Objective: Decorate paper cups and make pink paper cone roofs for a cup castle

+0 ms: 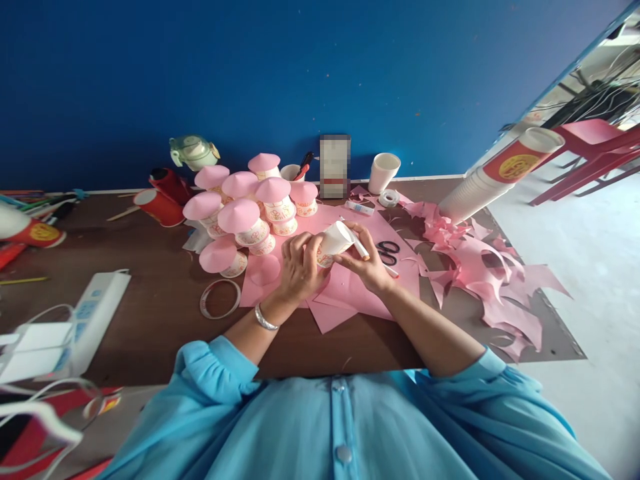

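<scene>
Head view: a pair of bare hands works over the middle of a brown table (pixel 165 313). The left hand (pixel 299 265) curls around the left side of a patterned paper cup (pixel 327 250), its fingers bent and close together. The right hand (pixel 367 263), fingers half bent, pinches a white pen (pixel 360 247) against the thumb side and touches the cup's lower right.

The cup is tilted; its long axis slants from lower left to upper right, the plain round end facing right and toward the far edge.

Left to right: a power strip (pixel 97 320) near the left side; a tape ring (pixel 203 303); clustered cups with pink cone roofs (pixel 240 217); a pink sheet (pixel 410 287) beneath the hands; black-handled scissors (pixel 389 252) just beside the right hand; pink scraps (pixel 500 273) along the right edge; a cup stack (pixel 493 180) leaning outward at the far-right corner. A strip of brown tabletop separates sheet from near edge; a blue wall (pixel 200 67) bounds the far edge.
</scene>
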